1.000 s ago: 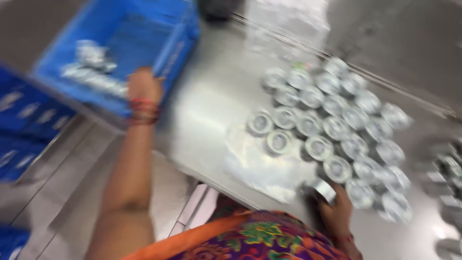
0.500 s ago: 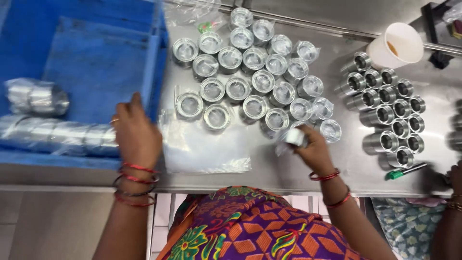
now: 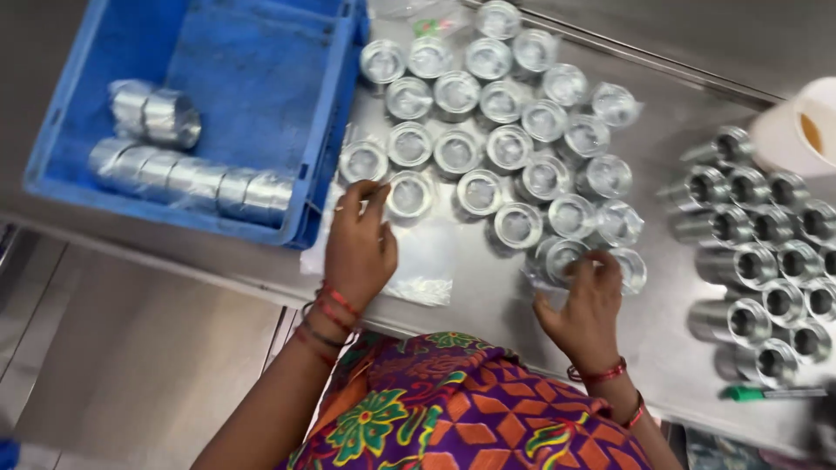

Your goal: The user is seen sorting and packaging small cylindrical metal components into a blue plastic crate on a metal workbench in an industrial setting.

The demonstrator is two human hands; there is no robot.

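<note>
The left hand (image 3: 360, 248) has come from the blue crate (image 3: 252, 78) to a wrapped metal ring (image 3: 409, 195), fingertips touching it, not clenched. The right hand (image 3: 585, 305) grasps another wrapped ring (image 3: 557, 258) at the cluster's near right edge.

A: What kind of place is shown?
B: A factory packing bench: steel worktable (image 3: 488, 287), rows of wrapped machined metal rings (image 3: 488, 130), threaded fittings (image 3: 766, 252) at right, blue crate (image 3: 322, 174) at left.
</note>
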